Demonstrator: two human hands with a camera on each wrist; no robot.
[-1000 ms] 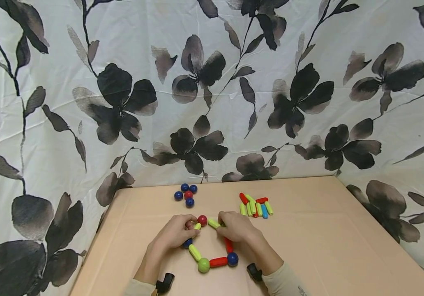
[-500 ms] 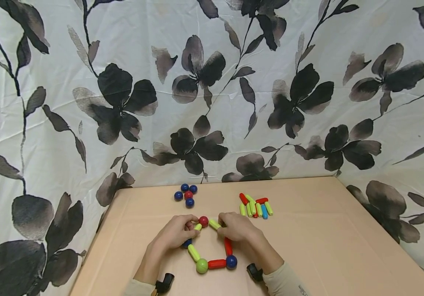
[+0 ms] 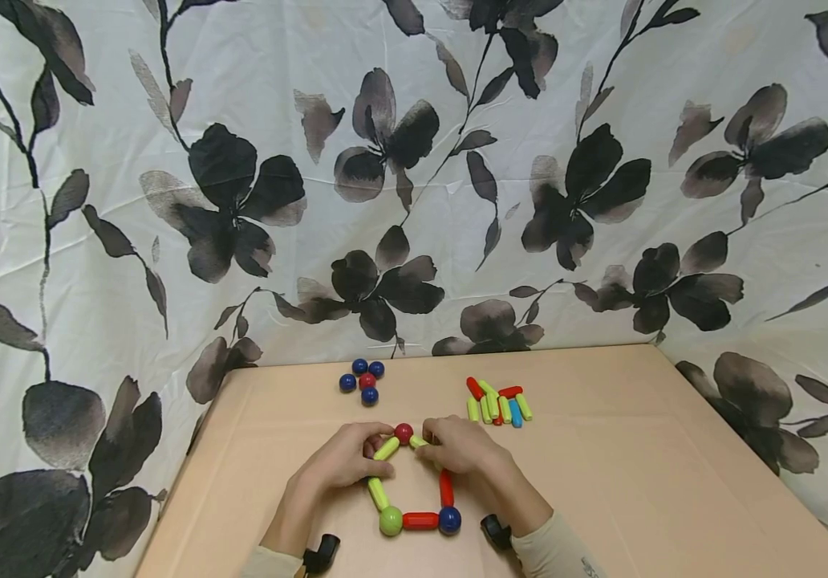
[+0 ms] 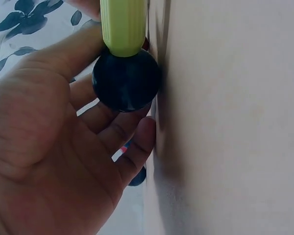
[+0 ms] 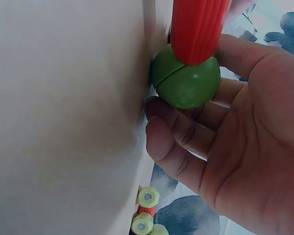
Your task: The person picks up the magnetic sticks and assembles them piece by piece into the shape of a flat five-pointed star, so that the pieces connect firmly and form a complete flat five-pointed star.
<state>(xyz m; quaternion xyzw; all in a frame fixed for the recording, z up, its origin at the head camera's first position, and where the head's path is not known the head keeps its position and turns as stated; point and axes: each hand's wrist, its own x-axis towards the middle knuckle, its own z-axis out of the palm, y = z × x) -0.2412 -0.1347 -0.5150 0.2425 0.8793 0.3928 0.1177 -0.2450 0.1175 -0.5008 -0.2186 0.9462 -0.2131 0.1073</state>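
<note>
Rod-and-ball loop (image 3: pixel 421 521) lay on desk (image 3: pixel 638 482): left hand (image 3: pixel 342 456) half-curled round dark blue ball (image 4: pixel 126 81), right hand (image 3: pixel 463 444) likewise round green ball (image 5: pixel 188 83). Red ball (image 3: pixel 403 434) sat between them.

The ring (image 3: pixel 421 521) lies on the table (image 3: pixel 623 474), in front of the person. At its left side is the left hand (image 3: pixel 338 459), around the left ball (image 4: pixel 126 82); at its right side is the right hand (image 3: pixel 460 445), around the right ball (image 5: pixel 187 84). The far ball (image 3: pixel 403 434) sits between both hands. Behind the ring are the loose balls (image 3: pixel 368 396) to the left and, well apart, the loose rods (image 3: pixel 493 405) to the right. The cloth (image 3: pixel 472 233) is behind the table.
</note>
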